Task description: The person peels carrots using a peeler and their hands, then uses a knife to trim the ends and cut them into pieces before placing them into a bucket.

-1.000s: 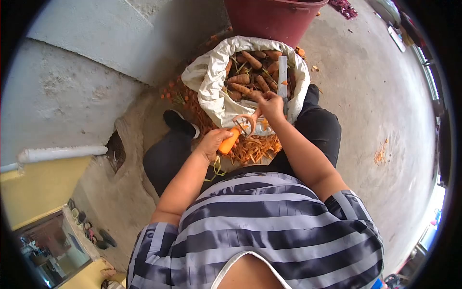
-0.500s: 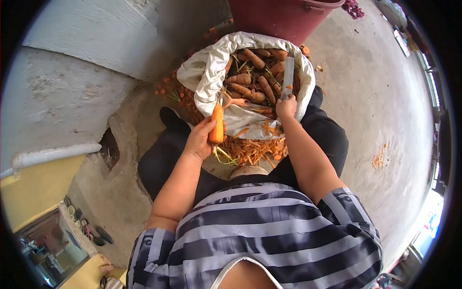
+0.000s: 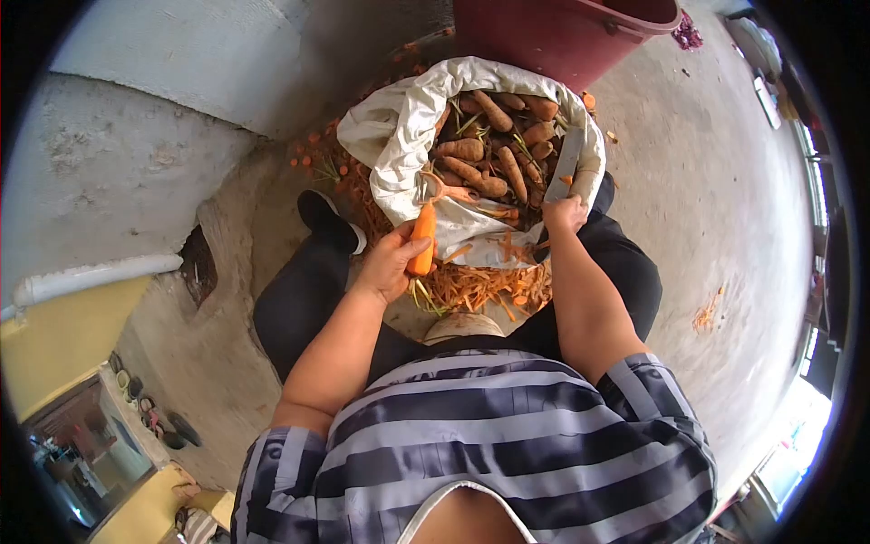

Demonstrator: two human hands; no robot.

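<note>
My left hand (image 3: 388, 263) is closed around a peeled orange carrot (image 3: 423, 238), its tip pointing away from me and green stalks below. My right hand (image 3: 565, 214) grips a broad-bladed knife (image 3: 566, 161); the handle is hidden in the fist. A small orange piece sticks to the blade, which tilts over the right side of an open white sack (image 3: 390, 136). Inside lie several unpeeled carrots (image 3: 464, 150), brown with soil. What looks like an orange-handled peeler (image 3: 446, 189) rests on the sack's near left part, just beyond the carrot tip.
Carrot peelings (image 3: 480, 288) are heaped between the sack and my legs. A large dark red tub (image 3: 562, 41) stands behind the sack. Cut carrot ends (image 3: 317, 150) are scattered at the left, by the grey wall (image 3: 136, 163). Shoes (image 3: 149, 412) lie at the lower left.
My right hand has moved a little right, and the knife blade now leans further right. My left hand has shifted slightly with the carrot, which is still held. The camera view has shifted a little.
</note>
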